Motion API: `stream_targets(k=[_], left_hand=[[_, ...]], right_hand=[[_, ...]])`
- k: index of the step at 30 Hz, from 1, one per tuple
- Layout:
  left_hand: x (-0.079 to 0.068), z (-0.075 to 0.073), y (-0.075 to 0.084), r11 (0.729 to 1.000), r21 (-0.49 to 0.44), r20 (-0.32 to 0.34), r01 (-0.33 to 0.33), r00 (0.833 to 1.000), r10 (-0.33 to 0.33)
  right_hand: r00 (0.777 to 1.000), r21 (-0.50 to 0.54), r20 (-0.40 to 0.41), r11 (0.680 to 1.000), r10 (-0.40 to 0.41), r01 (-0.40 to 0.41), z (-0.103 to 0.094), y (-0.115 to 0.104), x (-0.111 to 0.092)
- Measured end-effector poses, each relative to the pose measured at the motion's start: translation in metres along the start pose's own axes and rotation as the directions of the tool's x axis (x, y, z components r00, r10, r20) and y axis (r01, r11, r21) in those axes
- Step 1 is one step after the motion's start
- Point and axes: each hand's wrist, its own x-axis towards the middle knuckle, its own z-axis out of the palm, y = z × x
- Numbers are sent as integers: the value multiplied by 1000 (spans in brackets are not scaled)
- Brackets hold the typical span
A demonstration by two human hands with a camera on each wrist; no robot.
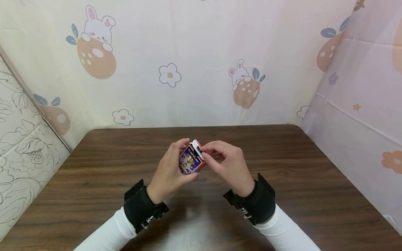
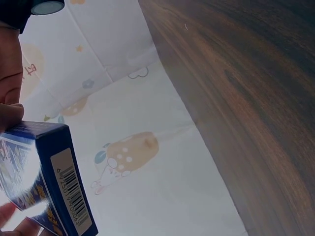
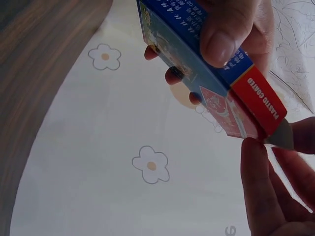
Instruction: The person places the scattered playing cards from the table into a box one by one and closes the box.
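A small blue and red playing-card box is held tilted above the table, its top end open with a white flap raised. My left hand grips the box along its sides, with the thumb on the near edge. My right hand is at the open end, where thumb and forefinger pinch the flap. The right wrist view shows the box's red end, lettered "PLASTIC COATED". In the left wrist view a barcode runs along one narrow side. What lies inside the box is hidden.
The dark wooden table spreads beneath both hands. Behind it hangs a pale curtain printed with rabbits and flowers, and more patterned sheets flank the left and right sides. Black cuffs wrap both wrists over white sleeves.
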Motion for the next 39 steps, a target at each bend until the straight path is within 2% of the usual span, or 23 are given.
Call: stream_targets(k=[6, 14, 22, 39], left_hand=[[1, 2, 0, 998, 47, 6, -32, 999, 32], [1, 2, 0, 995, 81, 0, -53, 999, 53], [1, 3, -1, 993, 105, -4, -61, 998, 61], [0, 6, 2, 985, 173, -20, -12, 1000, 16]], right_hand=[[992, -33, 9, 991, 126, -126, -2, -1, 1], [978, -38, 37, 978, 204, -203, -4, 0, 4], [979, -33, 18, 979, 202, -201, -2, -2, 2], [992, -171, -41, 977, 122, -128, 7, 0, 1]])
